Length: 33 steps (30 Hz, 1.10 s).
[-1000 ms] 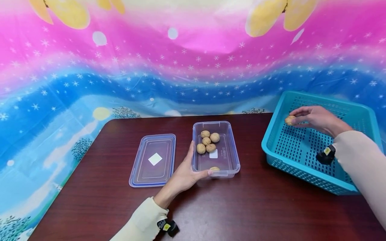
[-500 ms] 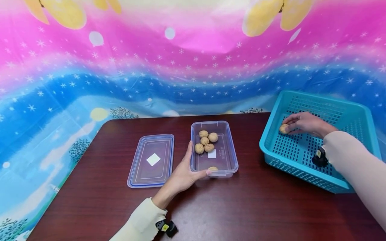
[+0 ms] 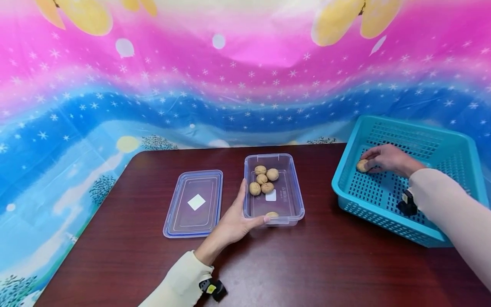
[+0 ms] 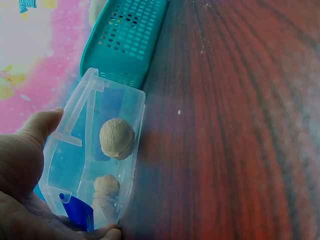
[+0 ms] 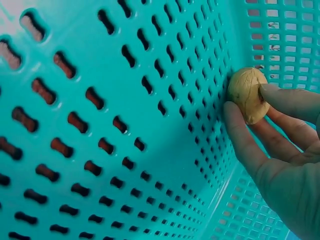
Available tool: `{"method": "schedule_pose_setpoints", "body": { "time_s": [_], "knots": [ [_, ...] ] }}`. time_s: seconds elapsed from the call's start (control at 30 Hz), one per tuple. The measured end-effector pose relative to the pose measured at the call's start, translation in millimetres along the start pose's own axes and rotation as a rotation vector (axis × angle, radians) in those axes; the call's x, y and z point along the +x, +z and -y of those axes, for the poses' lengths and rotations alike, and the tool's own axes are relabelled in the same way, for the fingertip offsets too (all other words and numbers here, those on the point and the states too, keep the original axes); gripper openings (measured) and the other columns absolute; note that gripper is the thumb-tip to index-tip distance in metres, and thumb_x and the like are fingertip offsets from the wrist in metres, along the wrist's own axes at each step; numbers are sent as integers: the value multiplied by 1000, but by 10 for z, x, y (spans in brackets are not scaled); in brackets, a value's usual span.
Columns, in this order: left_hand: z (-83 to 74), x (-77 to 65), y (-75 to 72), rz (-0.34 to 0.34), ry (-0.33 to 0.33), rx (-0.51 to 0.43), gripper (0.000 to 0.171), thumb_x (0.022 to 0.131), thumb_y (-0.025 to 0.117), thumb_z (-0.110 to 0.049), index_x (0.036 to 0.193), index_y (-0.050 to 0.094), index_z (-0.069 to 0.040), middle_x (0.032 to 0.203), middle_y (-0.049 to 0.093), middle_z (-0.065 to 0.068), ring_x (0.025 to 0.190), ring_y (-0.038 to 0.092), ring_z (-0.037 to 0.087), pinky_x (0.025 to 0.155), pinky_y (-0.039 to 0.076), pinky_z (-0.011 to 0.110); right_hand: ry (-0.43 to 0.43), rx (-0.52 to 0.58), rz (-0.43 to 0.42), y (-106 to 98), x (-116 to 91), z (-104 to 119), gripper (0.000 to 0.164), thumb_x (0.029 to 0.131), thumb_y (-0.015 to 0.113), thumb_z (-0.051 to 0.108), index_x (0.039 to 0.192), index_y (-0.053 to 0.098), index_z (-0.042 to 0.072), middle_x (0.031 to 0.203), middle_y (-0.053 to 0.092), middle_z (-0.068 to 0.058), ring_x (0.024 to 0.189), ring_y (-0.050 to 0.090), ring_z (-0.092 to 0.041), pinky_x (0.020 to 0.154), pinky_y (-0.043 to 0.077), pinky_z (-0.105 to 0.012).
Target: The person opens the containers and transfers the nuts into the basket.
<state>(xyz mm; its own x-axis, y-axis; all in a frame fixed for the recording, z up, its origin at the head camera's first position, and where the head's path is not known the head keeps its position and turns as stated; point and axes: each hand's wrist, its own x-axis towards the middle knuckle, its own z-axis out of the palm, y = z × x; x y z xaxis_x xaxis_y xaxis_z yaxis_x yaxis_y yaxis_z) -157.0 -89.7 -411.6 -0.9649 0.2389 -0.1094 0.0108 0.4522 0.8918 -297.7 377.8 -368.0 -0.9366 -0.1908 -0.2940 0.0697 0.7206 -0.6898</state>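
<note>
In the head view a clear plastic food container (image 3: pixel 293 183) holds several walnuts (image 3: pixel 267 187) bunched toward its far left. One more walnut (image 4: pixel 117 139) lies against the near wall. My left hand (image 3: pixel 232 221) grips the container's near left corner, thumb along the front wall and fingers along the left side. Inside the turquoise basket (image 3: pixel 387 221), my right hand (image 3: pixel 389 160) pinches a walnut (image 5: pixel 248 95) between thumb and fingers. The right wrist view puts this walnut close to the perforated basket floor; whether it touches cannot be told.
Left of the container lies its clear lid (image 3: pixel 193 204) with blue edging and a white diamond label. All stand on a dark red-brown wooden table (image 3: pixel 307 264). A colourful patterned cloth (image 3: pixel 230 85) hangs right behind the table's far edge.
My right hand has lowered toward the basket floor with the walnut, coming slightly nearer and to the left, then held almost still. The left hand and container have stayed in place.
</note>
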Motion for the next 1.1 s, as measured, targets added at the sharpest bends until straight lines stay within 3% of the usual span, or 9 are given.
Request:
{"method": "schedule_pose_setpoints", "body": {
  "time_s": [0.13, 0.27, 0.43, 0.7, 0.9, 1.1],
  "knots": [
    [0, 1, 0, 6, 12, -11, 123, 86, 87, -42, 170, -3, -31, 177, 12, 4, 160, 23, 32, 127, 25, 58, 5, -19, -1, -35, -33, 21, 53, 105, 56, 4, 149, 38, -19, 150, 39, -44, 129, 52, -53, 101, 56, -55],
    [-13, 1, 6, 8, 1, -20, 124, 86, 87, -42, 169, -3, -34, 177, 11, 1, 160, 22, 29, 127, 25, 56, 3, -118, -40, -101, -86, 106, 53, 105, 55, 7, 149, 39, -18, 149, 38, -45, 133, 43, -60, 101, 51, -64],
    [-20, 3, 13, 6, -8, -13, 122, 86, 87, -43, 169, -2, -35, 177, 12, 0, 160, 22, 29, 127, 25, 56, -30, -202, -113, -176, -161, 346, 49, 106, 52, 7, 149, 41, -15, 148, 41, -43, 133, 41, -60, 103, 41, -72],
    [-26, -6, 4, -6, -8, 4, 122, 86, 86, -43, 170, -1, -31, 177, 14, 2, 160, 24, 28, 128, 25, 55, -86, -150, -175, -135, -346, 855, 51, 108, 57, 18, 153, 43, -3, 153, 45, -34, 138, 43, -52, 108, 41, -69],
    [-24, -3, 8, -1, -12, -37, 123, 85, 88, -41, 170, 0, -32, 176, 16, 6, 160, 22, 28, 127, 26, 56, -133, -127, -199, 47, -542, 1254, 52, 107, 62, 28, 152, 49, 5, 152, 51, -28, 139, 45, -47, 109, 40, -68],
    [-25, 3, 4, 0, -2, -40, 124, 85, 88, -41, 170, -1, -31, 176, 17, 6, 160, 23, 28, 126, 27, 56, -216, -113, -187, 438, -681, 1608, 48, 103, 67, 25, 146, 57, 6, 146, 59, -22, 137, 52, -41, 110, 43, -64]
  ]
}}
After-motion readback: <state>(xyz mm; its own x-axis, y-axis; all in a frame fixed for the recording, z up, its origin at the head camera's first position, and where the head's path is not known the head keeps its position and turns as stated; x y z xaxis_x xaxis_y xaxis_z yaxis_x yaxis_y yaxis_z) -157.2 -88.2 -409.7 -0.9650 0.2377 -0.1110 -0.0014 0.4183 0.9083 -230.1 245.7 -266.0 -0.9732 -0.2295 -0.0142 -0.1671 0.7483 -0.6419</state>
